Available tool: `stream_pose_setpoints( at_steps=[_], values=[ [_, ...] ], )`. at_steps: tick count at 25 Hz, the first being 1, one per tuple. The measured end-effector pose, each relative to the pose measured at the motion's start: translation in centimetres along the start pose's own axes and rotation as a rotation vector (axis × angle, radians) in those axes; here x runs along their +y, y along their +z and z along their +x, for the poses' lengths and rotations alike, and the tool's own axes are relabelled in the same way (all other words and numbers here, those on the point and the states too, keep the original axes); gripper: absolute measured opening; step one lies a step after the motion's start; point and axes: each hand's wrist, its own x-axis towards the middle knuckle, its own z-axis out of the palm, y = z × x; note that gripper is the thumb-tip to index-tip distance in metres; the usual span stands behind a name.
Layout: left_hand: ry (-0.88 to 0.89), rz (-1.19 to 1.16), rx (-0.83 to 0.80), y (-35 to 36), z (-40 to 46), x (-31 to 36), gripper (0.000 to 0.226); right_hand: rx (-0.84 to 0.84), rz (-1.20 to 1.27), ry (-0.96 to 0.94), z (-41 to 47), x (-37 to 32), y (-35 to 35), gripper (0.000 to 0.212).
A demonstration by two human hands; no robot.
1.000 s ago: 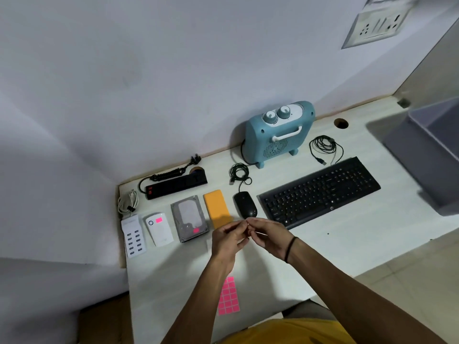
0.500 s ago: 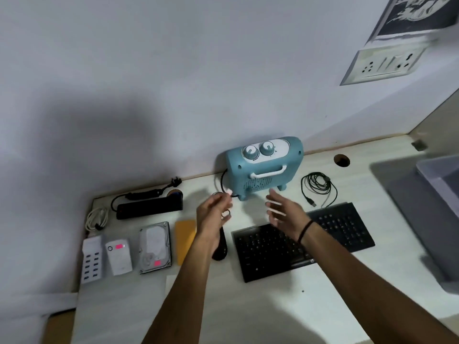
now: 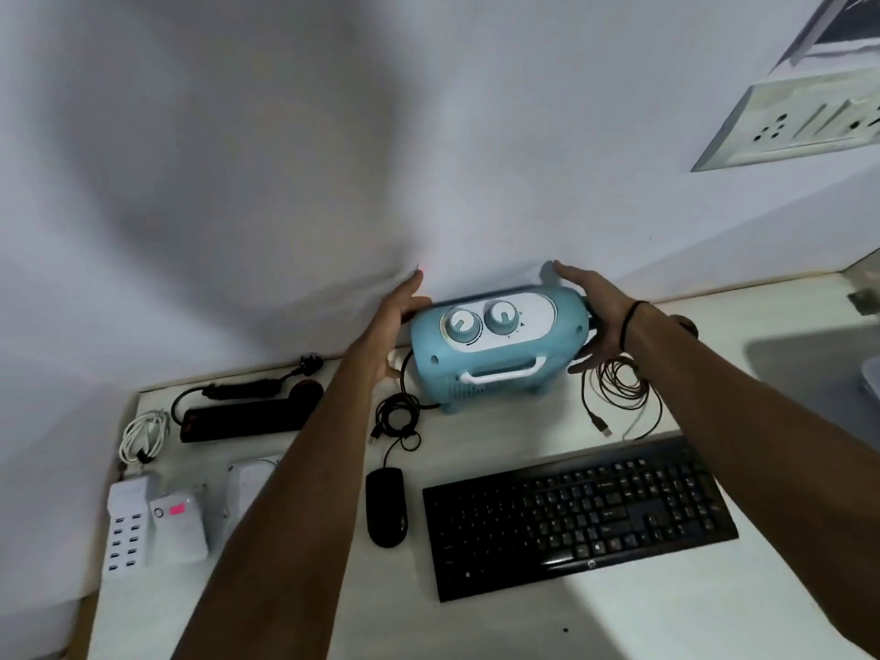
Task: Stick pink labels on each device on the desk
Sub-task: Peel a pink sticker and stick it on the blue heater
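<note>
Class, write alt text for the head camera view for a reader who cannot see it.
Two bare hands, left hand and right hand, flank a blue heater standing against the wall on a white desk. Nearer lie a black keyboard and mouse.

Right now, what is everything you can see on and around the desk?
Fan heater: 1, light blue, back centre, by the wall.
Keyboard: 1, black, front right.
Mouse: 1, black, left of the keyboard.
Power strip: 1, black, back left.
USB charging hub: 1, white, left edge.
Power bank: 1, white, pink label on it.
Coiled cable: 1, dark, right of the heater.
Socket panel: 1, white, on the wall.
Left hand: at the heater's left side.
Right hand: at its right side.
</note>
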Motion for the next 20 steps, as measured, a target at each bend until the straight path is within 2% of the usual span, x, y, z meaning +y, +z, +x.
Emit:
stream_pose_setpoints(
  at_steps=[3,4,7,8,10,11,13,14,16,18,20],
  values=[
    [-0.148,0.176,-0.098,-0.6,3.2,0.1,0.088,-0.119,0.016,0.080,2.6,0.5,-0.5,0.095],
    [-0.172,0.206,-0.124,-0.3,3.8,0.0,0.087,-0.174,0.027,0.093,3.3,1.0,-0.7,0.092],
    [-0.184,0.145,-0.171,0.5,5.7,0.1,0.088,-0.365,0.079,0.088,5.1,1.4,-1.4,0.060],
    [-0.192,0.109,-0.189,0.7,6.2,-0.1,0.088,-0.373,0.089,0.098,5.5,1.5,-1.4,0.058],
    [-0.189,0.056,-0.203,1.1,6.6,-0.9,0.081,-0.345,0.117,0.108,6.3,2.0,-1.1,0.075],
    [-0.165,0.029,-0.192,1.3,6.6,-1.4,0.070,-0.330,0.133,0.125,6.5,2.4,-0.9,0.082],
    [-0.081,-0.039,-0.164,1.8,6.6,-2.3,0.047,-0.320,0.174,0.201,6.2,3.0,-0.6,0.066],
    [-0.042,-0.080,-0.165,1.9,6.7,-2.6,0.047,-0.308,0.184,0.226,5.9,3.2,-0.6,0.054],
    [0.006,-0.095,-0.197,2.1,6.5,-3.1,0.068,-0.300,0.180,0.236,5.7,3.7,-0.9,0.043],
    [0.004,-0.057,-0.230,2.2,5.7,-3.9,0.078,-0.292,0.185,0.233,5.2,4.7,-1.0,0.044],
    [0.014,-0.019,-0.236,2.2,4.9,-4.6,0.076,-0.294,0.196,0.224,4.6,5.6,-0.9,0.056]
  ],
)
